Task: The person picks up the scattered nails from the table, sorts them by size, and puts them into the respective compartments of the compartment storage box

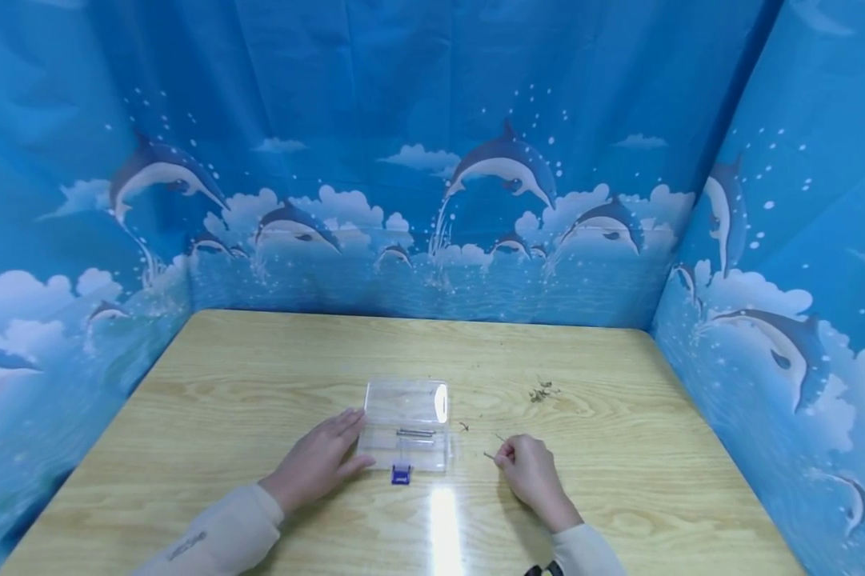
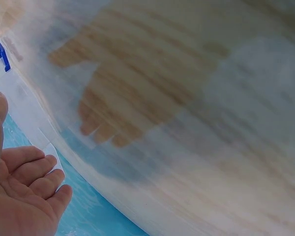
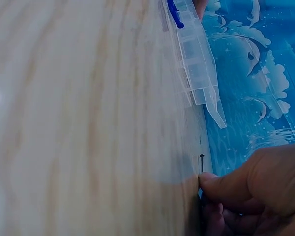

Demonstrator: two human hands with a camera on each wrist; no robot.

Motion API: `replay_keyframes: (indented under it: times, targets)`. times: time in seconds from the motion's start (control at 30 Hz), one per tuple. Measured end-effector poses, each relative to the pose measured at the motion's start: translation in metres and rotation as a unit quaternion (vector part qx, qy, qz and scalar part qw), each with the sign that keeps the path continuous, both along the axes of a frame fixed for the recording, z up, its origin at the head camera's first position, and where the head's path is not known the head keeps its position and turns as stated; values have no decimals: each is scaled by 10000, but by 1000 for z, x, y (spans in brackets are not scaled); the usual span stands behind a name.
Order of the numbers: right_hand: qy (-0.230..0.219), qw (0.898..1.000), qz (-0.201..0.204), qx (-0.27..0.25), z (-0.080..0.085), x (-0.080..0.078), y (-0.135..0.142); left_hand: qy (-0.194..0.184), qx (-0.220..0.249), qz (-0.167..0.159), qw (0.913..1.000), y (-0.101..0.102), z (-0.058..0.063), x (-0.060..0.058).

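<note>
A clear plastic box (image 1: 403, 400) with compartments lies with its lid raised, and its blue latch (image 1: 401, 474) faces me. Several long metal screws (image 1: 415, 434) lie together in one compartment. My left hand (image 1: 320, 460) rests against the box's left side, fingers extended and thumb near the front edge. To the right of the box, my right hand (image 1: 531, 472) pinches a thin dark screw (image 3: 202, 164) between thumb and fingers, close over the table. Its small head sticks out past the fingertips in the right wrist view.
A small pile of dark, thin pieces (image 1: 542, 392) lies on the wooden table (image 1: 259, 360) beyond my right hand. One little dark piece (image 1: 464, 426) sits just right of the box. Blue curtains (image 1: 432, 160) printed with dolphins stand around the back and sides.
</note>
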State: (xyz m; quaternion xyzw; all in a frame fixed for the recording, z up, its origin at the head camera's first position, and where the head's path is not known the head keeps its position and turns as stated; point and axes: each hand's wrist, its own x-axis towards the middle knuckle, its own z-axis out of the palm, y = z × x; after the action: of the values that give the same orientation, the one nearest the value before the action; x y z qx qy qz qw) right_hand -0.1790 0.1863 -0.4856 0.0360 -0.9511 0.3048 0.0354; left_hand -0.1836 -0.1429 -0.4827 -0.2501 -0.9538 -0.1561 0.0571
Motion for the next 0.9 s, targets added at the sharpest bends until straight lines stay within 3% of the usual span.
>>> replay_keyframes:
  times: [0.53, 0.9]
  targets:
    - [-84, 9999, -58, -68, 1, 0, 1, -62, 118, -6, 9999, -1, 1, 0]
    - [-4, 9998, 144, -104, 8, -5, -6, -180, 182, -5, 9997, 0, 2, -2]
